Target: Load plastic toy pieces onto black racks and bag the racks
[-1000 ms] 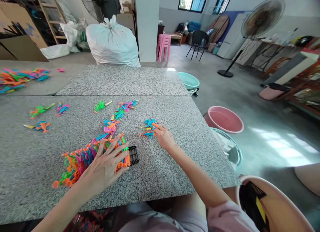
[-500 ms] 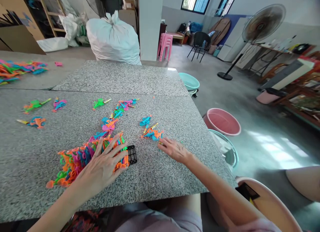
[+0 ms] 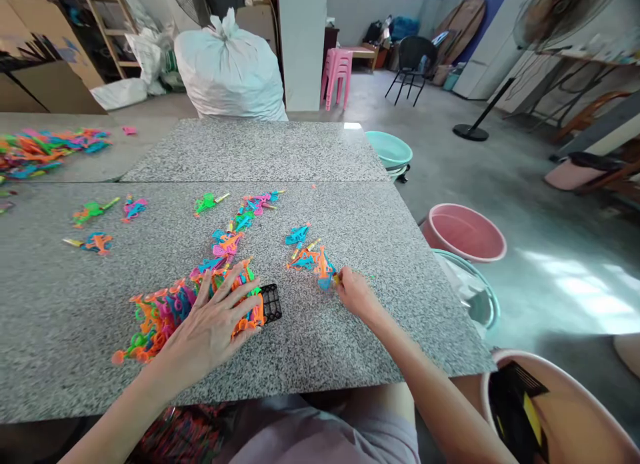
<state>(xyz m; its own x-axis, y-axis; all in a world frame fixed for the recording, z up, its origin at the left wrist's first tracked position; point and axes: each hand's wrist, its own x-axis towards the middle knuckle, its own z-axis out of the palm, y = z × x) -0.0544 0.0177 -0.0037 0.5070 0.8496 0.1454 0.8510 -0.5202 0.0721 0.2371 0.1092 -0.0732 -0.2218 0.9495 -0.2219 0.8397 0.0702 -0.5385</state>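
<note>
My left hand point(image 3: 215, 317) lies with fingers spread over a tight row of colourful plastic toys point(image 3: 167, 311), packed side by side. A black plastic grid point(image 3: 271, 303) sticks out from the row's right end. My right hand point(image 3: 355, 291) is closed, pinching the yellow end of an orange-and-blue plastic toy point(image 3: 325, 267) just above or on the tabletop. Near it lie a blue toy point(image 3: 297, 235) and an orange-and-blue toy with a yellow tip point(image 3: 303, 260). A trail of mixed toys point(image 3: 227, 244) runs back from the row.
The speckled stone table point(image 3: 300, 351) carries a heap of toys point(image 3: 50, 151) at far left and loose ones such as a green toy point(image 3: 205, 203). A white sack point(image 3: 230, 71) stands behind. Beyond the right edge are a pink basin point(image 3: 467, 232) and a large tub point(image 3: 565, 384).
My right hand has closed on a toy's yellow end and drawn it rightward from the small pile. My left hand stays on the row. The view has shifted slightly.
</note>
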